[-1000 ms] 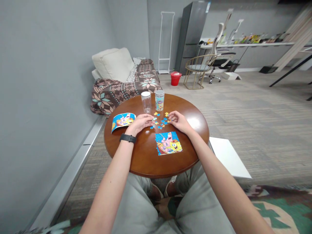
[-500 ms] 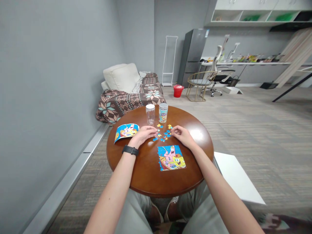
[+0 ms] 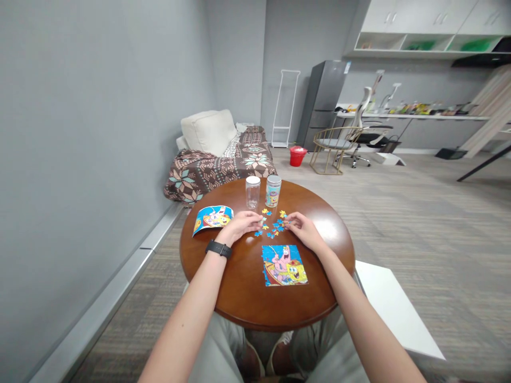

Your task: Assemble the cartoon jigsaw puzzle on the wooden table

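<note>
Loose jigsaw puzzle pieces (image 3: 278,226) in blue and yellow lie in a small cluster between my hands. My left hand (image 3: 242,223) comes in from the left, its fingers closed in a pinch on a puzzle piece (image 3: 262,219) at the cluster's edge. On the other side, my right hand (image 3: 302,229) is bent over the pieces, thumb and fingertips closed around a blue one that is partly hidden. Nearer me lies a mostly joined cartoon puzzle (image 3: 285,266) with an uneven left edge. A curled picture sheet (image 3: 213,217) with the same picture lies beyond my left wrist.
On the round wooden table (image 3: 239,292) stand a clear jar (image 3: 253,194) with a white lid and a printed jar (image 3: 273,192). Behind are a covered couch (image 3: 223,170), a red bucket (image 3: 297,156) and a gold-framed chair (image 3: 335,143). A white panel (image 3: 395,303) is at right.
The whole view has shifted, so the scene sits slightly lower and further right. Both hands stay at the loose pieces, with only slight finger movement.
</note>
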Tool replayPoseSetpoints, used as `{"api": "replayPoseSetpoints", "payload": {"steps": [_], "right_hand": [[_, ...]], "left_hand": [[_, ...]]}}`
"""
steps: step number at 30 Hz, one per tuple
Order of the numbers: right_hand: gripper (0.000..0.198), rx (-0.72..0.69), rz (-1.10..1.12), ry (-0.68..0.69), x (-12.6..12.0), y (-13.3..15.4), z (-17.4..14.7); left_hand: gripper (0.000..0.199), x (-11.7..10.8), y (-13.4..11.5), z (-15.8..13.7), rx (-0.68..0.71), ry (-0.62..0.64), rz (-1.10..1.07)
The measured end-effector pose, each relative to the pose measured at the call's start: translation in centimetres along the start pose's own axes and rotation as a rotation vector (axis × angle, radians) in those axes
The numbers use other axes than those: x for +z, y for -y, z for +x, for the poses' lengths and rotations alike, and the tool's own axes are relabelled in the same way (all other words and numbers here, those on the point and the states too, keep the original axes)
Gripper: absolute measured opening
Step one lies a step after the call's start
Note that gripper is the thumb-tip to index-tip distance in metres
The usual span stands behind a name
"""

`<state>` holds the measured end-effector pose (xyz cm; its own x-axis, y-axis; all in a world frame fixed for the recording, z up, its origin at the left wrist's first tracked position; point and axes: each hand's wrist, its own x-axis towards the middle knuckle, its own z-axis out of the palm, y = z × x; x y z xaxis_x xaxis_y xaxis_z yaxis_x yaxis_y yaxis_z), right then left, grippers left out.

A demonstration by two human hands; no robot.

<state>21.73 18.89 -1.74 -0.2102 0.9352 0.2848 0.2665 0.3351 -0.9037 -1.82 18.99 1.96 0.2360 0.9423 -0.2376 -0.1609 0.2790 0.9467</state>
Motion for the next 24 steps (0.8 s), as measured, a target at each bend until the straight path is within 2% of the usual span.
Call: {"api": "replayPoseSetpoints", "payload": {"steps": [3, 8, 12, 17, 24], "right_hand": [[0.023, -0.015, -0.031, -0.008, 0.07, 0.10, -0.06], [0.021, -0.023, 0.077, 0.015, 0.22, 0.10, -0.23], [0.023, -0.027, 0.065, 0.005, 0.25, 0.02, -0.21], [0.025, 0.031, 0.096, 0.035, 0.30, 0.12, -0.10], [0.025, 0.013, 0.052, 0.025, 0.16, 0.42, -0.13]], "left_hand": [[0.017, 0.01, -0.01, 0.10, 0.002, 0.001, 0.011], [0.021, -0.32, 0.24, 0.37, -0.009, -0.013, 0.049], [0.021, -0.58, 0.39, 0.28, 0.007, 0.004, 0.085], [0.025, -0.59, 0.51, 0.35, 0.008, 0.035, 0.067], [0.015, -0.33, 0.34, 0.37, 0.009, 0.002, -0.016]]}}
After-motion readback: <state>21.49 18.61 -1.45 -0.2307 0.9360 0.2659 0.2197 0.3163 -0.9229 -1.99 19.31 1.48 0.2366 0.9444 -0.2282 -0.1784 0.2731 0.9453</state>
